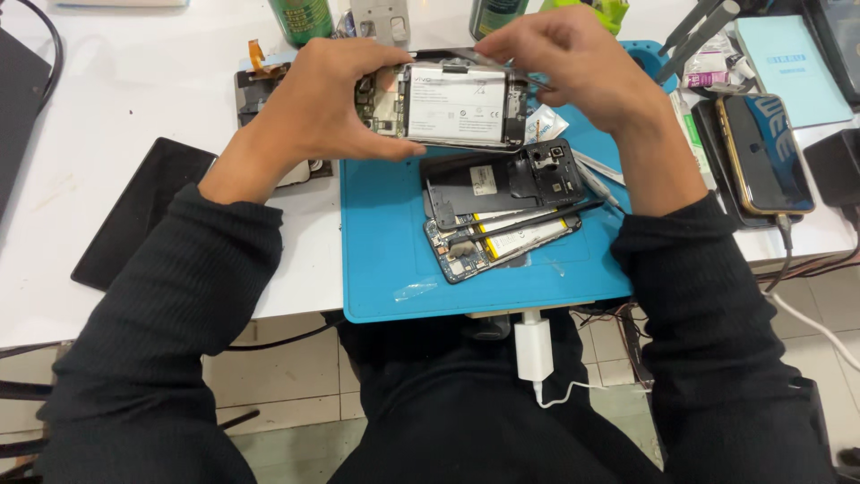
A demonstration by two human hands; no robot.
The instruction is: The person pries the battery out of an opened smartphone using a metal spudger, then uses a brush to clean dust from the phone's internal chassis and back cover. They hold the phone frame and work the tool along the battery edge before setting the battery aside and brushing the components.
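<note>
My left hand (327, 99) grips the left end of an opened phone (452, 106), back cover off, its white-labelled battery facing up. My right hand (573, 63) pinches a thin metal tool (528, 81) at the phone's top right edge. Both hands hold the phone above the blue work mat (394, 251). On the mat below lie a black plastic back frame (506, 179), another opened phone with a battery (502, 240) and a black spudger (537, 220) across them.
A black phone (766, 152) with a gold rim lies at the right, cable attached. A dark flat panel (143, 211) lies at left. Green cans (303, 18), tool packets and a pale blue booklet (793, 67) stand at the back. A white charger (535, 350) hangs at the table's front edge.
</note>
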